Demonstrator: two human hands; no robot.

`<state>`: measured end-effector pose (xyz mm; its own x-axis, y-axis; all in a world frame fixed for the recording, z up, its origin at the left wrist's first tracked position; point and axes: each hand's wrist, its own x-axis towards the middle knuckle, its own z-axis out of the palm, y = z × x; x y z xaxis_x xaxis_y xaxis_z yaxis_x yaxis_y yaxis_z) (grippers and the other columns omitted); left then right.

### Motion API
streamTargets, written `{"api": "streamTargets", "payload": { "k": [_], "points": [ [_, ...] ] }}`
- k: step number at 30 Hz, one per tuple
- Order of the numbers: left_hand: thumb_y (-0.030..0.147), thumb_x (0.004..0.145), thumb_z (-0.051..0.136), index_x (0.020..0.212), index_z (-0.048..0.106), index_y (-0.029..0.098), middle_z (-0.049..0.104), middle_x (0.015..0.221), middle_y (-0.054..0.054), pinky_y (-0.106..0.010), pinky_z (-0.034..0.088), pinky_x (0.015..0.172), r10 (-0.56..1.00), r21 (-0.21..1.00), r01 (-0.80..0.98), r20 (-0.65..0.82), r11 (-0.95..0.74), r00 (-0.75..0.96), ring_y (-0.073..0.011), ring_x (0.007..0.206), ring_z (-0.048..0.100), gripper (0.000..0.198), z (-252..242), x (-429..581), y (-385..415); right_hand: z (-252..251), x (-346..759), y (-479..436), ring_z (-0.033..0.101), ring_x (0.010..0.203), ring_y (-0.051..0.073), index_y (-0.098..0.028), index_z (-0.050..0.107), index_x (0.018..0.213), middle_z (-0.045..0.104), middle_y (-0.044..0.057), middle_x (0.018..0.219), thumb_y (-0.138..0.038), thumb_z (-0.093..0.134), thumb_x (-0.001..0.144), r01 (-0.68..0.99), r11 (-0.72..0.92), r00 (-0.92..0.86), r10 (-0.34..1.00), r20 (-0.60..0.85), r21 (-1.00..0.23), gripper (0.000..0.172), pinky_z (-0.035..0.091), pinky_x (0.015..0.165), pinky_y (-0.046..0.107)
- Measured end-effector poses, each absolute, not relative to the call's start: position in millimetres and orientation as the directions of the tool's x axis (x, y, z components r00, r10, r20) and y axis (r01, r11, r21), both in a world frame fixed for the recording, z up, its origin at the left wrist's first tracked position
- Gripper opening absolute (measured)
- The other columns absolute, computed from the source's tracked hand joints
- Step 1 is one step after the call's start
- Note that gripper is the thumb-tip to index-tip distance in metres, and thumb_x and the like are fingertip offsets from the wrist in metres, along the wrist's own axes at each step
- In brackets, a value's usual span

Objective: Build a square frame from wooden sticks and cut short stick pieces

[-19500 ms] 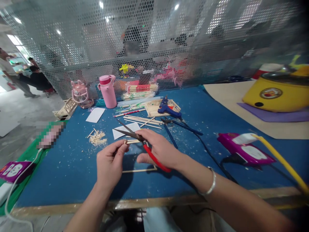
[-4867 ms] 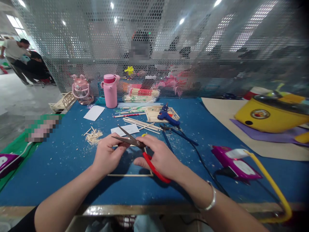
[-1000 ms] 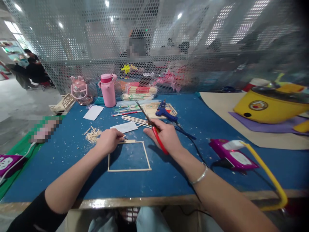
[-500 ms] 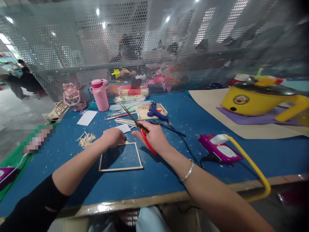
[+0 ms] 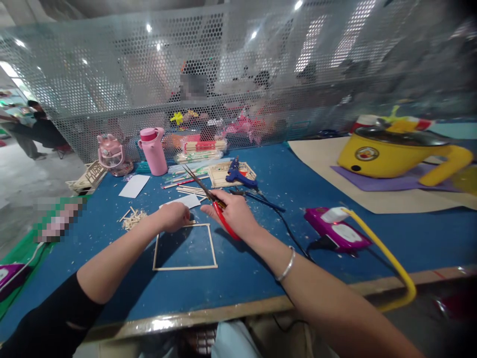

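Note:
A rectangular frame of thin wooden sticks (image 5: 185, 269) lies flat on the blue tabletop. Over its far left corner is my left hand (image 5: 173, 217), fingers curled together; what they pinch, if anything, is hidden. My right hand (image 5: 238, 214) is closed around red-handled scissors (image 5: 224, 219), whose dark blades point away to the upper left. The scissors are held just beyond the frame's far right corner. Behind my hands are a white card (image 5: 191, 201) and several loose sticks (image 5: 189, 191).
A pile of stick scraps (image 5: 133, 219) is at left. Behind stand a pink bottle (image 5: 154, 155), a clear pink jug (image 5: 111, 154) and a blue glue gun (image 5: 238, 174) on a wooden piece. To the right are a purple power strip (image 5: 337, 231) and a yellow electric pot (image 5: 387, 154).
The view has shifted slightly. My left hand stays curled at the frame's far side, and my right hand still holds the scissors; neither grip has visibly changed.

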<state>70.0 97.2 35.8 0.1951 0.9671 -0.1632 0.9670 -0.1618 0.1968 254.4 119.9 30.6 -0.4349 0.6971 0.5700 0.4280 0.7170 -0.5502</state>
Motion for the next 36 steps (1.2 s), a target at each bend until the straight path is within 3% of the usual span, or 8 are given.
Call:
{"api": "streamTargets", "payload": {
  "k": [4,8,11,14,17,20,30,36],
  "points": [
    [0.018,0.069,0.055,0.065,0.066,0.019,0.064,0.070,-0.006,-0.023,0.039,0.061,0.980,0.270,0.948,-0.058,-0.170,0.192,-0.0166,0.066,0.057,0.012,31,69,98,30,255,120,0.063,0.069,0.017,-0.015,0.064,0.098,0.069,0.008,0.083,-0.043,0.063,0.075,0.430,0.717,-0.444,0.697,0.563,-0.548,0.036,0.045,0.064,0.024],
    [0.020,0.081,0.042,0.081,0.062,0.016,0.062,0.075,-0.004,-0.024,0.040,0.064,0.989,0.378,0.916,0.099,-0.136,0.106,-0.0150,0.070,0.054,0.021,30,62,91,30,255,120,0.062,0.068,0.017,-0.015,0.064,0.098,0.069,0.007,0.082,-0.043,0.063,0.075,0.434,0.715,-0.438,0.699,0.565,-0.548,0.036,0.045,0.063,0.024],
    [0.026,0.087,0.033,0.100,0.056,0.013,0.058,0.074,-0.002,-0.023,0.042,0.062,0.986,0.579,0.810,0.168,-0.092,-0.007,-0.0122,0.065,0.051,0.030,31,60,75,32,254,117,0.063,0.072,0.017,-0.015,0.064,0.098,0.069,0.007,0.085,-0.042,0.062,0.076,0.400,0.730,-0.454,0.683,0.573,-0.553,0.034,0.046,0.065,0.024],
    [0.040,0.079,0.051,0.107,0.056,0.012,0.055,0.067,0.001,-0.022,0.043,0.058,0.992,0.952,0.306,0.050,-0.011,-0.120,-0.0090,0.056,0.048,0.040,29,63,56,34,252,112,0.062,0.072,0.017,-0.015,0.064,0.097,0.069,0.007,0.085,-0.042,0.062,0.075,0.394,0.736,-0.482,0.676,0.558,-0.551,0.035,0.046,0.065,0.025],
    [0.050,0.063,0.067,0.090,0.062,0.013,0.054,0.062,0.003,-0.022,0.045,0.057,0.987,0.995,-0.070,-0.086,0.077,-0.138,-0.0076,0.054,0.050,0.047,27,68,44,33,250,109,0.062,0.069,0.018,-0.015,0.064,0.095,0.069,0.007,0.083,-0.044,0.061,0.075,0.407,0.736,-0.518,0.674,0.527,-0.540,0.036,0.046,0.063,0.026],
    [0.052,0.056,0.073,0.080,0.062,0.014,0.056,0.063,0.003,-0.022,0.047,0.059,0.985,0.967,-0.234,-0.127,0.097,-0.117,-0.0087,0.058,0.056,0.045,27,69,39,33,250,108,0.062,0.071,0.019,-0.015,0.063,0.096,0.069,0.008,0.086,-0.045,0.060,0.076,0.405,0.748,-0.549,0.659,0.515,-0.525,0.036,0.047,0.065,0.027],
    [0.032,0.076,0.061,0.087,0.068,0.014,0.069,0.073,-0.003,-0.024,0.049,0.062,0.967,0.983,0.095,0.175,-0.160,-0.184,-0.0116,0.062,0.059,0.022,27,66,34,37,251,101,0.062,0.086,0.024,-0.016,0.059,0.105,0.066,0.011,0.098,-0.054,0.067,0.065,0.442,0.768,-0.684,0.623,0.380,-0.463,0.055,0.048,0.074,0.035],
    [0.022,0.077,0.055,0.087,0.070,0.018,0.072,0.081,-0.003,-0.026,0.052,0.066,0.926,0.929,0.265,0.317,-0.260,-0.204,-0.0151,0.071,0.065,0.018,24,68,29,42,247,92,0.058,0.085,0.025,-0.017,0.058,0.104,0.063,0.011,0.094,-0.058,0.068,0.062,0.437,0.797,-0.700,0.592,0.399,-0.416,0.060,0.048,0.073,0.037]
  ]
}}
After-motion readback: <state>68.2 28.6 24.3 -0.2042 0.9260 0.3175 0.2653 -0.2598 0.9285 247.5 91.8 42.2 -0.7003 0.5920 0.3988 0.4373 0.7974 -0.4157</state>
